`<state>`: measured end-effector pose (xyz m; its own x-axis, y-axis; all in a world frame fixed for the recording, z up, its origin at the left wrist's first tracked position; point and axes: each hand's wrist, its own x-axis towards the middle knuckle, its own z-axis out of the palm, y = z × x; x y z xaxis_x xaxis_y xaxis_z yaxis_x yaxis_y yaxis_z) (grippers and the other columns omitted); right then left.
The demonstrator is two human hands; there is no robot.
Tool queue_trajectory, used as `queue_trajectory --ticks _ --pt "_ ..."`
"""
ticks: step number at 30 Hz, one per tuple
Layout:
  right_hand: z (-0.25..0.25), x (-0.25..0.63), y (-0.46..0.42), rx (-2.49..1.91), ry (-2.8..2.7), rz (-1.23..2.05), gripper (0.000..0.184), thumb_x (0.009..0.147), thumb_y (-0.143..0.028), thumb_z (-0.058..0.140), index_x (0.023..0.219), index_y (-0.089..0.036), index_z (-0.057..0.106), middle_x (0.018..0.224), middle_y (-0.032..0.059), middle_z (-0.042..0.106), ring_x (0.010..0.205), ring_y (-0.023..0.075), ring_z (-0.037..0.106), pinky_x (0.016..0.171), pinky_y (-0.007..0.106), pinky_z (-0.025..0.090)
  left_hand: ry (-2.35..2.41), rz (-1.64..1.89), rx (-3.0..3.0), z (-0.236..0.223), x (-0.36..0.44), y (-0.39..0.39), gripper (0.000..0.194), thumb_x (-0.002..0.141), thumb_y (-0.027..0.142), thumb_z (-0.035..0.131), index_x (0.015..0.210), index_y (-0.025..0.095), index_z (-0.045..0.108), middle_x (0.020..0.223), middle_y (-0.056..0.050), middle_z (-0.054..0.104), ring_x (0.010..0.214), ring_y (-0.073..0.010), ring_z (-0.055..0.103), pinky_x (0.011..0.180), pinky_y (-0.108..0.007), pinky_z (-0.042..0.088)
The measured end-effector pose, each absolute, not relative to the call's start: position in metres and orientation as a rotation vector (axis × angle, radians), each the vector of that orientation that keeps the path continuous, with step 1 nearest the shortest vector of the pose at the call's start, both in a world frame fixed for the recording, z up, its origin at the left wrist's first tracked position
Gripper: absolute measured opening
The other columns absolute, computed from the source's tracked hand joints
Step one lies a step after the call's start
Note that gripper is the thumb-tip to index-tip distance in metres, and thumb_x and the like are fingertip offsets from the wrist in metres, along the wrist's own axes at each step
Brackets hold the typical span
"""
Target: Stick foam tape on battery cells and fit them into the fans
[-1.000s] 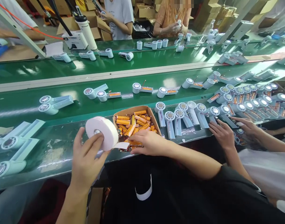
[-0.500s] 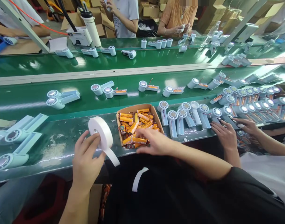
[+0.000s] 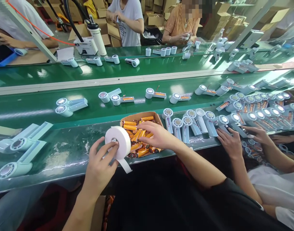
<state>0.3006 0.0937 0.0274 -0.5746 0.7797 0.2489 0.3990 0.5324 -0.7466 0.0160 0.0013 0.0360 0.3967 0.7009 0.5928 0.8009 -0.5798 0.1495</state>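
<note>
My left hand (image 3: 101,160) grips a roll of white tape (image 3: 123,144), fingers at its core, and a loose tail hangs from the bottom edge. Just right of the roll stands an open cardboard box (image 3: 159,119) heaped with orange-wrapped batteries (image 3: 142,152). Over that heap reaches my right hand (image 3: 159,136), its fingers stretched out and apart and the fingertips among the batteries. I cannot make out a battery held in it. The tape roll covers the box's left front part.
Light-blue handheld fan bodies (image 3: 178,123) stand in rows right of the box; more (image 3: 14,168) lie at left. Others sit along the green conveyor (image 3: 94,112). A co-worker's hands (image 3: 231,142) work close by at right. People stand across the line.
The tape roll and my left hand have shifted right, towards the box. My right hand has risen slightly over the batteries. The tape strip on the black clothing no longer shows.
</note>
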Motion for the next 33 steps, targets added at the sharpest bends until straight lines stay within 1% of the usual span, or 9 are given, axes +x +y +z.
queue_trajectory --ticks 3,8,12,15,18,21,24,28,33 --pt "0.021 0.294 0.106 -0.850 -2.603 0.706 0.040 0.098 -0.021 0.074 0.138 -0.019 0.073 0.138 0.0151 0.075 0.130 0.0302 0.065 0.121 0.054 0.046 -1.360 -0.935 -2.483 0.034 0.014 0.001 0.061 0.086 -0.001 0.064 0.141 0.026 0.063 0.120 -0.011 0.075 0.138 -0.0396 0.058 0.108 -0.061 0.061" --pt "0.025 0.303 0.124 -0.776 -2.823 0.619 0.033 0.095 -0.019 0.079 0.127 -0.020 0.080 0.123 0.0158 0.079 0.120 0.0307 0.065 0.109 0.049 0.052 -1.372 -0.931 -2.467 0.032 0.010 0.001 0.053 0.089 0.001 0.066 0.136 0.025 0.065 0.120 -0.010 0.075 0.136 -0.0388 0.058 0.107 -0.058 0.060" --pt "0.034 0.313 0.119 -0.925 -2.376 0.978 0.024 0.096 -0.026 0.075 0.119 -0.019 0.082 0.119 0.0139 0.080 0.115 0.0281 0.071 0.106 0.044 0.055 -1.372 -0.872 -2.449 0.035 0.012 -0.004 0.040 0.090 0.002 0.068 0.125 0.022 0.070 0.112 -0.010 0.076 0.129 -0.0380 0.060 0.104 -0.055 0.060" --pt "0.045 0.315 0.103 -0.990 -1.894 1.350 0.041 0.092 -0.046 0.077 0.123 -0.019 0.081 0.121 0.0104 0.081 0.110 0.0276 0.076 0.102 0.042 0.059 -1.355 -0.808 -2.505 0.039 0.015 -0.008 0.035 0.091 0.001 0.069 0.119 0.021 0.074 0.110 -0.008 0.077 0.128 -0.0358 0.059 0.102 -0.050 0.061" --pt "0.060 0.313 0.089 -0.994 -1.837 1.522 0.048 0.086 -0.056 0.079 0.114 -0.017 0.081 0.095 0.0047 0.081 0.085 0.0238 0.074 0.087 0.037 0.060 -1.267 -0.722 -2.588 0.043 0.020 -0.011 0.038 0.092 -0.001 0.068 0.122 0.021 0.076 0.112 -0.007 0.078 0.128 -0.0336 0.055 0.098 -0.043 0.063" --pt "0.079 0.313 0.086 -1.025 -2.068 1.386 0.029 0.092 -0.045 0.076 0.085 -0.017 0.074 0.064 -0.0041 0.063 0.065 0.0141 0.056 0.074 0.029 0.050 -1.157 -0.662 -2.599 0.048 0.023 -0.011 0.037 0.092 -0.002 0.068 0.121 0.019 0.078 0.112 -0.006 0.079 0.126 -0.0330 0.055 0.096 -0.041 0.064" --pt "0.101 0.315 0.096 -0.998 -2.283 1.224 0.035 0.094 -0.033 0.074 0.068 -0.019 0.055 0.058 -0.0078 0.046 0.058 0.0098 0.042 0.065 0.027 0.038 -1.034 -0.570 -2.608 0.059 0.026 -0.008 0.038 0.093 -0.004 0.066 0.120 0.018 0.078 0.115 -0.003 0.080 0.124 -0.0317 0.057 0.097 -0.039 0.062" --pt "0.114 0.310 0.110 -0.927 -2.532 1.289 0.035 0.091 -0.025 0.075 0.066 -0.019 0.052 0.057 -0.0074 0.050 0.055 0.0088 0.041 0.059 0.028 0.029 -0.807 -0.423 -2.614 0.084 0.029 0.006 0.035 0.095 -0.004 0.060 0.111 0.019 0.079 0.109 -0.001 0.079 0.118 -0.0259 0.063 0.102 -0.037 0.058" --pt "0.065 0.295 0.093 -1.035 -1.831 1.680 0.039 0.087 -0.050 0.080 0.072 -0.018 0.064 0.062 -0.0033 0.062 0.062 0.0134 0.059 0.061 0.027 0.046 -0.795 -0.352 -2.623 0.084 0.037 0.012 0.035 0.097 -0.003 0.056 0.115 0.018 0.078 0.107 -0.005 0.077 0.102 -0.0226 0.066 0.091 -0.038 0.055"
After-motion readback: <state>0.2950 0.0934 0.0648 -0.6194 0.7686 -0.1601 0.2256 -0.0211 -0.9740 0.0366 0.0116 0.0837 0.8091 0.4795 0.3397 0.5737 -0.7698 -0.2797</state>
